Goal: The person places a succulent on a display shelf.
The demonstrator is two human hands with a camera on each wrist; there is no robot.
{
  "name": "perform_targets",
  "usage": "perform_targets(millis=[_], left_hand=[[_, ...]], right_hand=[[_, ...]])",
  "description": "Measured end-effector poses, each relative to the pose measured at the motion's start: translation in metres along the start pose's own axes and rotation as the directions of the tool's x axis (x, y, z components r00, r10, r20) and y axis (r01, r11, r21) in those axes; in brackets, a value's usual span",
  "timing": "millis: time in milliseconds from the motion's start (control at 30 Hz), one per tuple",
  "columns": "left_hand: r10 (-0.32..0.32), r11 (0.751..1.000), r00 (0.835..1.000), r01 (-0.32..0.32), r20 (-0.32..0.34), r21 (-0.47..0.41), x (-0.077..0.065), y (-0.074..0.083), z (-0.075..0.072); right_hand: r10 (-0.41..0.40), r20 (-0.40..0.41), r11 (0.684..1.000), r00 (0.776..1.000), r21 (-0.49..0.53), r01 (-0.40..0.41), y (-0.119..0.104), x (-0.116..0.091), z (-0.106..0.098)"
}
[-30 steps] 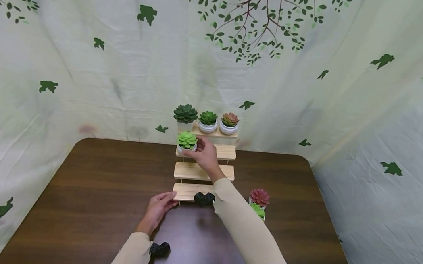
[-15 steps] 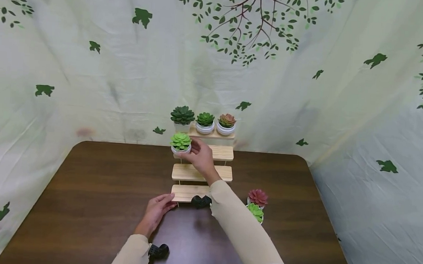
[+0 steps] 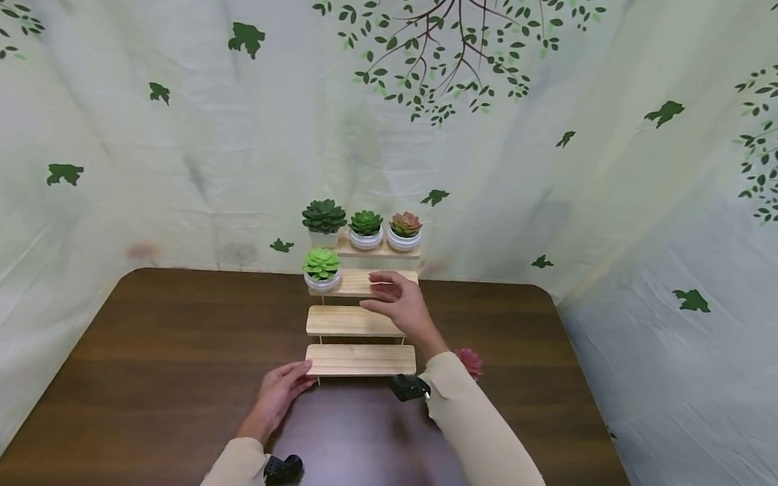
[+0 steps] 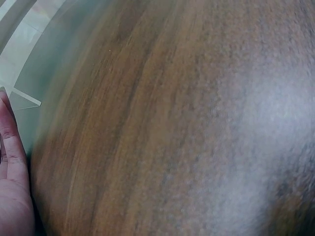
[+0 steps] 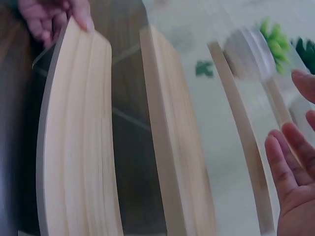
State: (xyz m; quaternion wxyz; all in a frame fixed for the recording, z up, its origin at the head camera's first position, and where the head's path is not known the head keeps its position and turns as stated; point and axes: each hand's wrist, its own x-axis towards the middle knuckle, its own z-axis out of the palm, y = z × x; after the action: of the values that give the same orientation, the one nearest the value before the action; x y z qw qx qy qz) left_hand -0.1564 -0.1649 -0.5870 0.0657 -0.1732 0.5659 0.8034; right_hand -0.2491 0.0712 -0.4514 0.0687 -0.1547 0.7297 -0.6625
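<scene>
A stepped wooden plant stand stands on the table. At the left corner of its lowest tier, my left hand pinches the board, thumb on top and fingers below, as the right wrist view shows. A light-green succulent in a white pot sits at the left end of the second tier from the top. To its right, apart from it, my right hand hovers over the same tier with fingers loosely bent and nothing held. Only the edge of the left hand shows in the left wrist view.
On the top tier stand a dark-green succulent, a green succulent and a reddish succulent. A dark-red succulent is partly hidden behind my right sleeve. A leaf-printed curtain hangs behind the brown table.
My right hand has let go of the light-green succulent at the tier's left end and moved right. The left hand stays at the lowest board. The head view has shifted slightly.
</scene>
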Motion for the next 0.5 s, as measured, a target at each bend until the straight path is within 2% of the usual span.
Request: perform_targets(millis=[300, 500], left_hand=[[-0.006, 1.0, 1.0, 0.007, 0.018, -0.025, -0.001, 0.003, -0.004], [-0.012, 1.0, 1.0, 0.012, 0.019, -0.025, -0.001, 0.002, 0.0]], right_hand=[[-0.01, -0.031, 0.999, 0.999, -0.05, 0.009, 0.011, -0.025, -0.052], [0.012, -0.077, 0.997, 0.997, -0.079, -0.018, 0.024, -0.052, -0.091]])
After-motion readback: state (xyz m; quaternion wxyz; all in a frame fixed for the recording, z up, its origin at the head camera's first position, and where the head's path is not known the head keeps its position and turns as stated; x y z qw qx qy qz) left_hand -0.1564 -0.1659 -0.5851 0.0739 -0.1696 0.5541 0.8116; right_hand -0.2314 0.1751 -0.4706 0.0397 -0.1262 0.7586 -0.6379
